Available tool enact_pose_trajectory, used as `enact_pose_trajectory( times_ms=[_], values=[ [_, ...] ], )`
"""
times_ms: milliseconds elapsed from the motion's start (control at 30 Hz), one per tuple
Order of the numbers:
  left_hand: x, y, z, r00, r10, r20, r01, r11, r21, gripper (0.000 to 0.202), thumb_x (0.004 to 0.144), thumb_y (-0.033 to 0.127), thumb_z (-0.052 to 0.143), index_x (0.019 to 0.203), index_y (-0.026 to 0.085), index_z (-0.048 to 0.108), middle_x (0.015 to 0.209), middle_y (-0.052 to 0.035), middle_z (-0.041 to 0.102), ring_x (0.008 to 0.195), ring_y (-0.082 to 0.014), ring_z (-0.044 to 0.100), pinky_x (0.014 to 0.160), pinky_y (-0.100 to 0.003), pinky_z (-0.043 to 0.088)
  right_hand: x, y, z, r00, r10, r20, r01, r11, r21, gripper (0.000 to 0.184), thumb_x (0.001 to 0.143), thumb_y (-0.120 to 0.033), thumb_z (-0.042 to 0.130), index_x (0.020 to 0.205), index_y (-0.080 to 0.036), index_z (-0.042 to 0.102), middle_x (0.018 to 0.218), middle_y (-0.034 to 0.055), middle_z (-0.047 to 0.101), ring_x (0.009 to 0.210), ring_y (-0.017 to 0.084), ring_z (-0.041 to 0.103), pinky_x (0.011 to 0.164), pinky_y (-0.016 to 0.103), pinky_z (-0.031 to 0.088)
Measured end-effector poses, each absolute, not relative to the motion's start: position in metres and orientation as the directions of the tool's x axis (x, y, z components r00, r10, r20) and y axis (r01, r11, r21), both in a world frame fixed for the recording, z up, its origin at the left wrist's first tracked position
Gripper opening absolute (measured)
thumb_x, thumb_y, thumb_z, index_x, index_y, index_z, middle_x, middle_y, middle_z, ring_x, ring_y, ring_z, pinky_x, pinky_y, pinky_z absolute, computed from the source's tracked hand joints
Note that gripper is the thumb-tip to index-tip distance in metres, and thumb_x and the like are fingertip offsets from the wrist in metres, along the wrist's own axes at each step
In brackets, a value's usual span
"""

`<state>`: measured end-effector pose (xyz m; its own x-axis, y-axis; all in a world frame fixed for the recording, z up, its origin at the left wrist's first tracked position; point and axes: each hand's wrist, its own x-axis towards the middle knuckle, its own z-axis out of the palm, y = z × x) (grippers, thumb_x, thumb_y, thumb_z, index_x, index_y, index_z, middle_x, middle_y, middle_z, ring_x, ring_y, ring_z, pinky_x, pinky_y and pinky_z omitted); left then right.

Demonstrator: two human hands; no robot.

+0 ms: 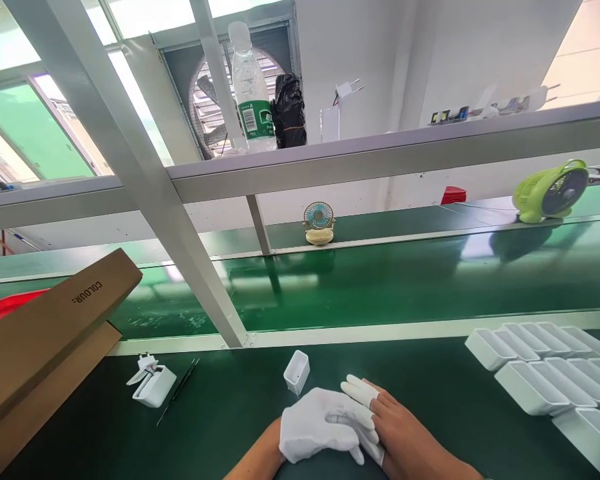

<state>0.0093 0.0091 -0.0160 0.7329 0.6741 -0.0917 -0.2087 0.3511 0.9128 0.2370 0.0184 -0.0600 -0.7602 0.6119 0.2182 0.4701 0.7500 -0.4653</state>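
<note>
My left hand (323,423), in a white glove, lies across the fingers of my right hand (405,430) at the bottom centre. Its fingers and thumb close around a white finger cot at my right thumb, partly hidden between the hands. White cots (360,390) also cover stretched fingers of my bare right hand. Just beyond the hands, a small white charger housing (297,372) stands with its hollow side showing. To the left is another white housing (155,387) with a plug piece (147,365) attached, next to dark tweezers (179,392).
Rows of white housings (533,387) occupy the right side. A cardboard box (55,333) leans in from the left. A metal post (180,247) meets the bench rail (380,330) beside the green belt (380,280). Overhead, a shelf (355,163) carries a bottle (253,93).
</note>
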Motion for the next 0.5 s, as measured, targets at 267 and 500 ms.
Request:
enact_pose_trajectory(
  times_ms=[267,500],
  values=[
    [0.008,0.012,-0.021,0.731,0.675,-0.097,-0.170,0.319,0.932,0.049,0.080,0.044,0.081,0.113,0.008,0.077,0.089,-0.0143,0.076,0.072,-0.0180,0.070,0.064,-0.026,0.051,0.240,0.018,-0.058,-0.757,0.604,0.250,0.462,0.765,-0.449,0.025,0.094,-0.022,0.059,0.113,-0.022,0.074,0.124,0.0096,0.072,0.131,0.030,0.059,0.126,0.053,0.031],
    [0.004,0.011,-0.021,0.743,0.653,-0.147,-0.117,0.343,0.932,0.053,0.076,0.041,0.082,0.117,0.007,0.076,0.086,-0.0125,0.075,0.054,-0.0122,0.061,0.054,-0.025,0.047,0.237,0.017,-0.044,-0.753,0.556,0.351,0.413,0.815,-0.406,0.042,0.099,-0.038,0.062,0.139,-0.024,0.062,0.133,0.0105,0.069,0.133,0.031,0.059,0.122,0.048,0.039]
  ],
)
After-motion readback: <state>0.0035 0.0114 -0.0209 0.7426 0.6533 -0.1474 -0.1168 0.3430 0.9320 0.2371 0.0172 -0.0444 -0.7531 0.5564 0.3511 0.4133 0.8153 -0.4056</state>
